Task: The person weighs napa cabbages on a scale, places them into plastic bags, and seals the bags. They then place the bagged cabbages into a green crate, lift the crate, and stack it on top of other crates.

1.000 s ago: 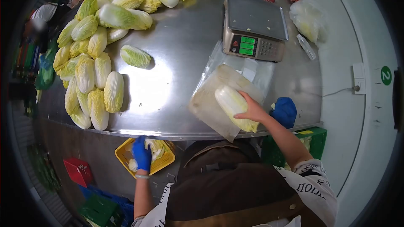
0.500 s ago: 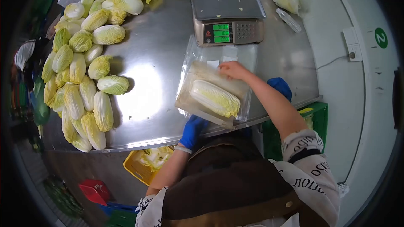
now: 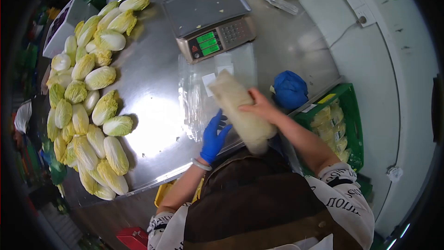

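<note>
A napa cabbage wrapped in cloudy plastic film [image 3: 237, 106] is held up at a slant over the table's front edge. My bare right hand [image 3: 262, 107] grips it from the right side, thumb and fingers pressed to the film. Close by on the left, my left hand [image 3: 214, 138] in a blue glove has its fingers apart and holds nothing. Beneath the cabbage lies a stack of clear plastic sheets or bags [image 3: 190, 104]. White paper slips [image 3: 209, 84] rest on that stack.
Several loose napa cabbages [image 3: 85, 111] cover the table's left side. A digital scale [image 3: 208, 18] stands behind the plastic. On the right are a blue bundle [image 3: 290, 90] and a green crate [image 3: 354, 125] of wrapped produce. A yellow crate [image 3: 163, 193] sits below the edge.
The cabbage, lying on spread film before, is now wrapped and lifted in my right hand. My left hand has come up beside it. The view has turned and shifted.
</note>
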The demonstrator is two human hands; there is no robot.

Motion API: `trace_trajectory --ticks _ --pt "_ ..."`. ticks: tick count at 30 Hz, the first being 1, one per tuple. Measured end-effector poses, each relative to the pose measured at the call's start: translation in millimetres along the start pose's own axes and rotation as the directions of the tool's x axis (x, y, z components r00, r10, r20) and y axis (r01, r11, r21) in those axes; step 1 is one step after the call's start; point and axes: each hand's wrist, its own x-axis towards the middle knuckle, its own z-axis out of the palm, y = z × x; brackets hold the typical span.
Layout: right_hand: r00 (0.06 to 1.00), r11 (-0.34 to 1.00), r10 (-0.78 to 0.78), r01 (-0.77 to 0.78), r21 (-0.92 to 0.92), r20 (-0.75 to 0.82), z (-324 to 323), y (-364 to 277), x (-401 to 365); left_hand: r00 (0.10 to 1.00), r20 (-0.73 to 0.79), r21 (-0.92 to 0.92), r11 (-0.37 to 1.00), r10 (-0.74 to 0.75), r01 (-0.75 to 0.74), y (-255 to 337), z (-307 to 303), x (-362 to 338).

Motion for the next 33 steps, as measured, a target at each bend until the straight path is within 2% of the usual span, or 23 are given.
trace_trajectory --ticks 1,2,3,5,6,7,9,10,11,13,16,18,19,21,22,24,25,27,28,29,31,32,33 --pt "0.996 0.981 0.091 -0.092 0.171 0.011 -24.1 3.1 -12.8 0.965 0.113 0.130 0.959 0.238 -0.252 -6.9 -7.3 5.5" --pt "0.990 0.951 0.136 -0.118 0.286 -0.043 -41.4 3.0 -29.7 0.936 0.200 0.210 0.921 0.289 -0.329 -9.2 -13.1 14.8" --pt "0.979 0.906 0.185 -0.134 0.401 -0.091 -54.1 2.4 -47.7 0.917 0.308 0.255 0.906 0.254 -0.337 -21.9 -16.2 21.6" --pt "0.971 0.868 0.216 -0.145 0.474 -0.099 -71.9 6.0 -81.4 0.852 0.500 0.341 0.868 0.157 -0.360 -65.7 -11.4 29.3" --pt "0.967 0.848 0.232 -0.149 0.509 -0.102 -75.8 6.9 -95.5 0.837 0.526 0.288 0.894 0.152 -0.343 -81.3 -7.1 34.8" --pt "0.969 0.874 0.229 -0.165 0.457 -0.089 -76.4 6.6 -108.7 0.854 0.462 0.288 0.870 0.240 -0.400 -93.0 -1.5 37.1" --pt "0.971 0.917 0.233 -0.199 0.346 -0.058 -77.9 6.9 -130.6 0.862 0.456 0.319 0.864 0.221 -0.390 -95.5 3.4 47.9" --pt "0.970 0.917 0.242 -0.224 0.328 -0.014 -78.4 12.4 -136.7 0.923 0.347 0.128 0.967 0.165 -0.221 -96.2 4.1 46.6" --pt "0.970 0.920 0.243 -0.232 0.317 0.003 -77.2 13.1 -140.4 0.956 0.283 -0.025 0.995 -0.082 0.093 -80.4 4.2 48.4" --pt "0.971 0.925 0.236 -0.235 0.298 0.034 -67.5 11.4 -144.5 0.973 0.228 0.086 0.994 0.045 -0.067 -68.1 4.1 54.1" --pt "0.954 0.908 0.262 -0.295 0.296 0.147 -47.3 -7.8 -148.0 0.953 0.298 0.029 0.998 0.050 -0.061 -62.0 17.6 50.8" --pt "0.941 0.940 0.219 -0.275 0.203 0.260 -40.2 -1.6 -142.6 0.966 0.251 -0.036 0.998 0.059 -0.052 -39.6 21.0 60.8" --pt "0.926 0.902 0.300 -0.353 0.250 0.227 -35.9 4.0 -142.9 0.971 0.231 -0.068 0.997 0.060 -0.045 -26.4 18.1 65.9" --pt "0.870 0.802 0.459 -0.493 0.337 0.179 -29.8 5.8 -142.2 0.939 0.342 -0.120 0.993 0.037 0.004 -13.5 13.5 71.3" --pt "0.838 0.771 0.538 -0.534 0.347 0.094 -28.7 2.4 -142.1 0.924 0.382 -0.150 0.988 0.019 0.042 -9.6 13.9 70.3" --pt "0.860 0.765 0.501 -0.493 0.414 0.099 -26.7 20.9 -130.4 0.920 0.391 -0.142 0.989 0.013 0.046 5.2 20.0 68.2" --pt "0.870 0.760 0.481 -0.473 0.446 0.103 -25.0 30.3 -125.1 0.929 0.328 -0.029 0.984 0.174 -0.174 10.1 26.5 69.2" --pt "0.898 0.837 0.438 -0.385 0.388 -0.053 -9.6 20.7 -106.9 0.913 0.097 0.074 0.912 0.395 -0.403 46.9 49.1 67.0" --pt "0.904 0.869 0.410 -0.345 0.355 -0.124 -3.1 17.4 -99.8 0.879 0.123 0.047 0.882 0.461 -0.469 66.0 54.3 64.7" --pt "0.951 0.815 0.304 -0.231 0.532 -0.052 -1.2 41.1 -85.6 0.840 0.149 0.018 0.848 0.522 -0.530 84.6 56.5 61.9" --pt "0.998 0.562 0.057 -0.047 0.826 0.018 2.2 109.1 -51.1 0.706 0.395 -0.137 0.797 0.588 -0.588 118.2 57.9 54.8" --pt "0.995 0.656 0.061 0.019 0.755 -0.078 5.5 107.9 -50.8 0.624 0.449 -0.200 0.752 0.640 -0.628 112.3 61.1 51.0" --pt "0.983 0.742 0.052 0.079 0.665 -0.174 12.7 100.6 -51.1 0.709 0.330 -0.093 0.769 0.623 -0.632 115.3 50.2 49.0"
